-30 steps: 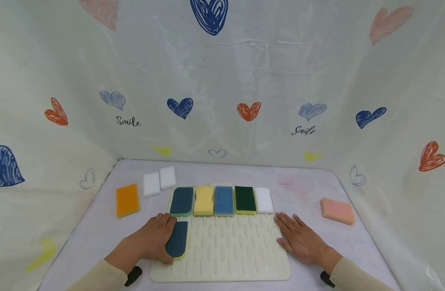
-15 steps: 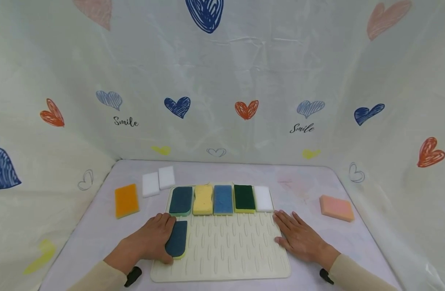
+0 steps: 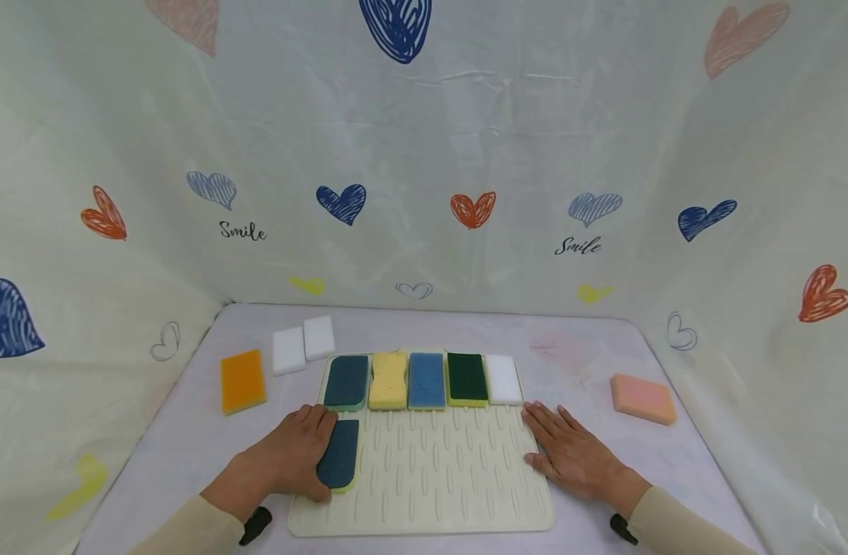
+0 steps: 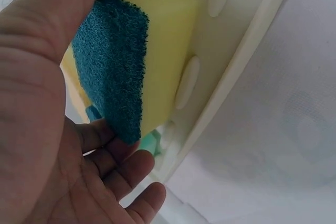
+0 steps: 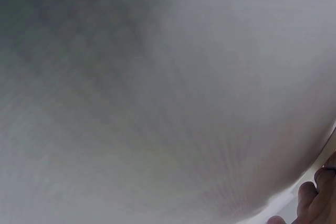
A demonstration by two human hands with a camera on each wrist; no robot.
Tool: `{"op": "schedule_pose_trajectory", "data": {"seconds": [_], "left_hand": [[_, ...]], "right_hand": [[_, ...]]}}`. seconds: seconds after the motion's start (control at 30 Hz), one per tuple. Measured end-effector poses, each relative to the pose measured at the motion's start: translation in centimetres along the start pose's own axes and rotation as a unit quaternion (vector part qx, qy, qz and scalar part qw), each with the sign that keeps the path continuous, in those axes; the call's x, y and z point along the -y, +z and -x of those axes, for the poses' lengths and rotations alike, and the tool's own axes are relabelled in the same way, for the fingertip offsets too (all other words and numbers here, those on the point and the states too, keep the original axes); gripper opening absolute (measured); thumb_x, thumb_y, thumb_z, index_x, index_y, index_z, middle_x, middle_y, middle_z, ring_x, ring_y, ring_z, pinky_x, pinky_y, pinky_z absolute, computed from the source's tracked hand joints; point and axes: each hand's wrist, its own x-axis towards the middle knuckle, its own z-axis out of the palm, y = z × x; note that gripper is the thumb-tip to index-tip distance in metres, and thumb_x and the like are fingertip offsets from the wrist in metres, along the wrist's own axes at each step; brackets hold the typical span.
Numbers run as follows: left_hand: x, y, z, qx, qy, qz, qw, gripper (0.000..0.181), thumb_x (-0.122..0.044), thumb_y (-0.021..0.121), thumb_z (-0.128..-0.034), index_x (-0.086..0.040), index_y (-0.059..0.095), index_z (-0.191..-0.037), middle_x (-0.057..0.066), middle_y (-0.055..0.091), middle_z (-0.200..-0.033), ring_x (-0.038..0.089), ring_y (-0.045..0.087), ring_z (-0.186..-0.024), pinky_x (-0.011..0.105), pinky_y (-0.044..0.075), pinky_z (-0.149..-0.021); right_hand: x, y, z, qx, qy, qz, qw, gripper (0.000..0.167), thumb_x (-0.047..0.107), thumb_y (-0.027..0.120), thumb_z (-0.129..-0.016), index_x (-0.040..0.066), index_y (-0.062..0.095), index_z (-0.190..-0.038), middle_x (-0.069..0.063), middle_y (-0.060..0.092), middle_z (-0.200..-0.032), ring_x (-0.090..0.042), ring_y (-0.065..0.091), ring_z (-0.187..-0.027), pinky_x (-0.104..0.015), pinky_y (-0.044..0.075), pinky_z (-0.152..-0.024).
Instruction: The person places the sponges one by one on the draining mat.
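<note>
My left hand [image 3: 291,453] holds a dark-blue-and-yellow scrub sponge [image 3: 339,455] at the left edge of the cream ridged mat [image 3: 452,470]. In the left wrist view the thumb is at one end of the sponge [image 4: 168,51] and the fingers [image 4: 137,169] curl at the other. The sponge lies scouring side up. My right hand [image 3: 577,455] rests flat, fingers straight, with its fingertips at the mat's right edge. Along the mat's back edge stand a dark blue sponge [image 3: 346,381], a yellow one [image 3: 388,381], a blue one [image 3: 426,381], a dark green one [image 3: 467,378] and a white one [image 3: 503,379].
On the table [image 3: 570,354] left of the mat lie an orange sponge [image 3: 243,382] and two white sponges, one nearer [image 3: 288,351] and one farther [image 3: 319,338]. A pink sponge [image 3: 643,398] lies to the right. A heart-printed curtain [image 3: 424,139] surrounds the table.
</note>
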Motion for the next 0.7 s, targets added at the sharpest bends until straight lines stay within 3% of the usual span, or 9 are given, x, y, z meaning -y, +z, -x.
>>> {"op": "schedule_pose_trajectory", "data": {"seconds": [0.27,0.5,0.7], "left_hand": [[-0.05,-0.06,0.06,0.0,0.0,-0.001,1.0,0.109,-0.053,0.094,-0.0647,0.006,0.046,-0.143,0.02,0.051,-0.135,0.032,0.046,-0.118,0.056,0.042,-0.113],[-0.17,-0.21,0.2,-0.001,0.001,-0.008,1.0,0.107,-0.051,0.093,-0.0652,0.006,0.047,-0.143,0.021,0.052,-0.135,0.033,0.047,-0.118,0.056,0.043,-0.112],[-0.15,-0.09,0.17,0.001,-0.005,-0.011,0.9999,0.108,-0.051,0.092,-0.0652,0.007,0.046,-0.144,0.022,0.051,-0.138,0.034,0.047,-0.121,0.056,0.042,-0.114]], "right_hand": [[0.01,0.03,-0.06,0.014,0.009,-0.006,0.9999,0.077,0.061,0.043,-0.109,0.006,0.039,-0.163,-0.009,0.037,-0.171,-0.029,0.037,-0.157,-0.055,0.031,-0.125],[0.13,-0.05,-0.01,-0.008,0.001,-0.005,1.0,0.075,0.058,0.047,-0.108,0.004,0.043,-0.16,-0.011,0.042,-0.168,-0.032,0.042,-0.154,-0.055,0.034,-0.121],[0.07,-0.07,-0.04,0.014,0.013,-0.01,0.9998,0.077,0.061,0.043,-0.108,0.006,0.039,-0.163,-0.009,0.037,-0.171,-0.029,0.036,-0.157,-0.056,0.031,-0.125]]}}
